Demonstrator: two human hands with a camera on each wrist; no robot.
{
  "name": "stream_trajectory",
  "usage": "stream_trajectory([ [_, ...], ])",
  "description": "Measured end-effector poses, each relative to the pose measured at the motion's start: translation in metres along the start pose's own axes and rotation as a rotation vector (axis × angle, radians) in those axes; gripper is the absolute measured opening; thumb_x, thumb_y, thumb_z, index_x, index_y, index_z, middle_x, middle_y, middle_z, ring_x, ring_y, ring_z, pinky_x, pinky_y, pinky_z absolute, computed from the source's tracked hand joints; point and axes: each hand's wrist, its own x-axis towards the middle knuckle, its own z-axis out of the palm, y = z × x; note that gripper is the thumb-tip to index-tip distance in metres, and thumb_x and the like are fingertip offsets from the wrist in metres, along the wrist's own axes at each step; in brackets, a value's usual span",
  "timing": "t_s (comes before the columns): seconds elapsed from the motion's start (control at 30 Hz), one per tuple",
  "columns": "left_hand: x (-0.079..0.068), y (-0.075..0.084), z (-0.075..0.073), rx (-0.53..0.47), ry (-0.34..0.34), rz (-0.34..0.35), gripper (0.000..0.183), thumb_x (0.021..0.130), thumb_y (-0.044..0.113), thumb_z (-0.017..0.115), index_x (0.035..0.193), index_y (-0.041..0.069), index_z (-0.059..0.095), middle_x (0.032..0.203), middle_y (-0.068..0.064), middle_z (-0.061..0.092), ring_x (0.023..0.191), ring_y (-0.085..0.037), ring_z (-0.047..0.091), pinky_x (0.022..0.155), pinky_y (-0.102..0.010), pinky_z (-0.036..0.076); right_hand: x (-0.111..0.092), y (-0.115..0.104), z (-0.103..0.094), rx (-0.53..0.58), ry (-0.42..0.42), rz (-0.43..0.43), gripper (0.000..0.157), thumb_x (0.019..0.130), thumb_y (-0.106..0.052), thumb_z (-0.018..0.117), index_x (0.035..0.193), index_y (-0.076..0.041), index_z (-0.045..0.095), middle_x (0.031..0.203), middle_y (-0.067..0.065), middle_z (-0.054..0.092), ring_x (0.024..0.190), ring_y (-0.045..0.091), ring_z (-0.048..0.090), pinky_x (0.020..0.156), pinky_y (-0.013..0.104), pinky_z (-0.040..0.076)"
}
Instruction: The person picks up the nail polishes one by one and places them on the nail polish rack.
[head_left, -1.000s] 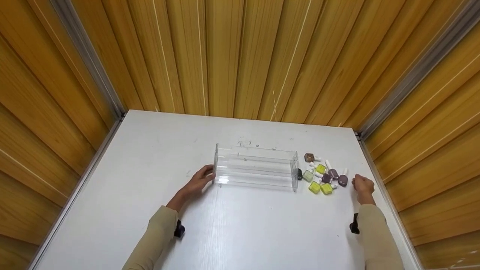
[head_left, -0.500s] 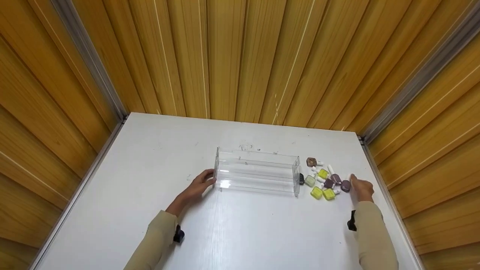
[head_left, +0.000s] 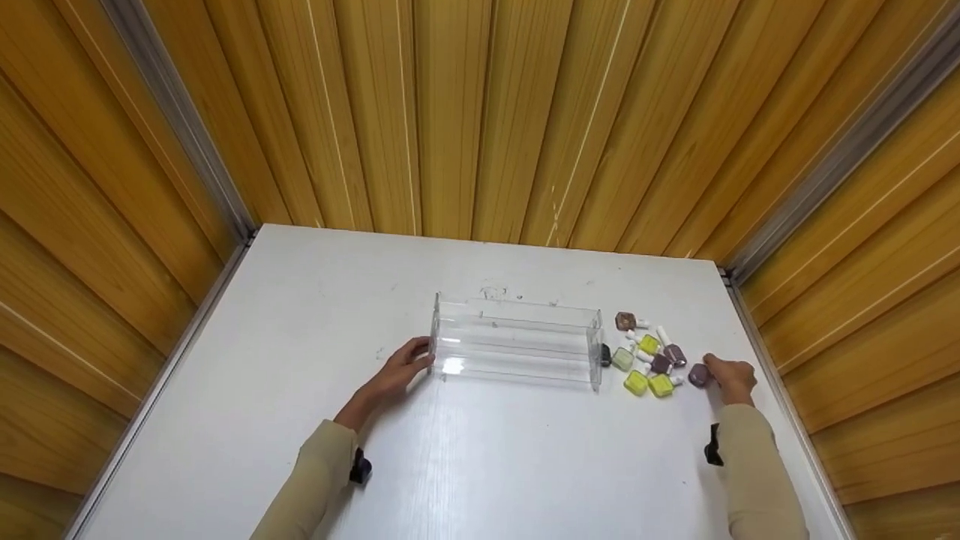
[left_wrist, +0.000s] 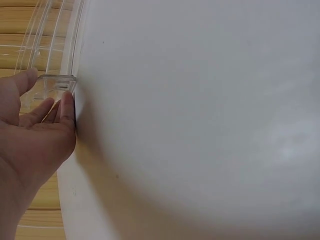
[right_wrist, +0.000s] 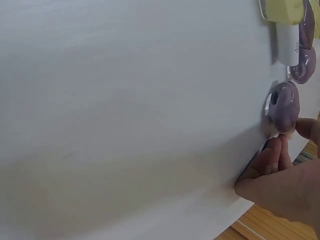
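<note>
A clear plastic rack [head_left: 517,341] with stepped tiers lies on the white table. My left hand [head_left: 394,371] holds it at its left end; in the left wrist view the thumb [left_wrist: 27,80] and fingers [left_wrist: 66,107] sit on either side of the end panel [left_wrist: 57,82]. On the right, my right hand [head_left: 731,379] pinches a purple nail polish bottle [head_left: 700,375] at its cap end. The cap is hidden by the fingers. In the right wrist view this bottle [right_wrist: 285,107] lies low over the table, its base pointing away from the hand.
Several nail polish bottles lie in a loose group right of the rack: yellow [head_left: 636,383], pale green [head_left: 622,358], dark purple [head_left: 661,364], brown [head_left: 625,321]. A black one [head_left: 606,355] is against the rack's right end. Wood-patterned walls [head_left: 450,112] enclose the table [head_left: 510,465].
My right hand has reached the purple bottle at the group's right edge and drawn it slightly right, apart from the others. My left hand stays at the rack.
</note>
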Motion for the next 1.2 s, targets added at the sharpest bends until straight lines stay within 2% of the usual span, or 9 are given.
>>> stream_trajectory([
  [0.13,0.002,0.003,-0.002,-0.006,0.003,0.020,0.051,0.108,0.020,0.053,0.152,0.000,0.039,0.157,-0.024,0.044,0.150,-0.040,0.036,0.126,-0.056,0.029,-0.005,0.002,0.001,-0.006,0.079,-0.074,0.060,0.095,-0.032,0.066,0.131,0.016,0.058,0.138,0.036,0.054,0.123,0.043,0.052,0.094,0.041,0.049],
  [0.27,0.001,0.004,-0.004,-0.002,0.010,0.033,0.051,0.108,0.019,0.053,0.152,-0.001,0.039,0.156,-0.025,0.044,0.149,-0.041,0.037,0.125,-0.056,0.030,-0.008,0.006,0.001,-0.030,0.107,-0.124,0.053,0.094,-0.029,0.070,0.125,0.014,0.064,0.131,0.032,0.062,0.124,0.046,0.054,0.091,0.042,0.050],
  [0.5,0.002,0.005,-0.002,-0.007,0.000,0.038,0.050,0.108,0.018,0.051,0.153,-0.001,0.039,0.157,-0.024,0.044,0.150,-0.040,0.036,0.125,-0.056,0.029,-0.010,0.009,-0.004,0.036,0.013,-0.048,0.062,0.098,-0.033,0.059,0.139,0.013,0.053,0.141,0.033,0.049,0.129,0.037,0.047,0.096,0.037,0.047],
  [0.77,0.003,0.004,0.000,-0.020,0.010,0.025,0.050,0.107,0.019,0.054,0.151,-0.001,0.041,0.156,-0.024,0.045,0.149,-0.040,0.037,0.126,-0.054,0.029,-0.014,0.014,-0.008,0.079,-0.055,-0.089,0.057,0.102,-0.023,0.050,0.146,0.012,0.044,0.150,0.034,0.042,0.128,0.034,0.048,0.064,0.007,0.043],
  [0.87,0.003,0.004,0.000,-0.042,0.015,0.016,0.049,0.107,0.017,0.054,0.151,-0.002,0.042,0.155,-0.025,0.046,0.149,-0.040,0.038,0.126,-0.054,0.028,-0.018,0.017,-0.008,0.070,-0.077,-0.113,0.054,0.102,-0.016,0.049,0.147,0.014,0.041,0.150,0.036,0.042,0.132,0.036,0.049,0.071,0.008,0.048],
  [1.0,0.003,0.002,0.002,-0.041,0.021,0.004,0.047,0.107,0.016,0.053,0.149,-0.002,0.043,0.154,-0.025,0.047,0.149,-0.041,0.038,0.126,-0.054,0.027,-0.025,0.023,-0.008,0.007,-0.046,-0.141,0.051,0.101,-0.016,0.052,0.139,0.017,0.049,0.131,0.032,0.059,0.117,0.033,0.057,0.072,0.012,0.048],
  [1.03,0.002,0.003,0.002,-0.042,0.020,-0.002,0.047,0.107,0.017,0.053,0.150,-0.001,0.043,0.154,-0.025,0.047,0.149,-0.040,0.037,0.127,-0.055,0.027,-0.027,0.024,-0.009,-0.006,-0.039,-0.141,0.051,0.101,-0.019,0.053,0.137,0.017,0.051,0.122,0.030,0.063,0.109,0.029,0.059,0.066,0.010,0.046],
  [1.13,0.002,0.003,0.003,-0.047,0.026,-0.014,0.047,0.107,0.019,0.053,0.150,0.001,0.043,0.154,-0.023,0.048,0.150,-0.039,0.036,0.127,-0.055,0.025,-0.028,0.022,-0.007,-0.085,-0.012,-0.150,0.056,0.099,-0.031,0.061,0.130,0.016,0.057,0.104,0.021,0.067,0.093,0.022,0.059,0.061,0.013,0.045],
  [1.2,0.001,0.004,0.003,-0.051,0.026,-0.016,0.048,0.107,0.019,0.054,0.150,0.001,0.043,0.155,-0.023,0.047,0.150,-0.038,0.036,0.127,-0.054,0.025,-0.030,0.021,-0.005,-0.121,-0.006,-0.154,0.059,0.097,-0.034,0.066,0.128,0.016,0.059,0.102,0.021,0.068,0.091,0.024,0.060,0.060,0.016,0.046],
])
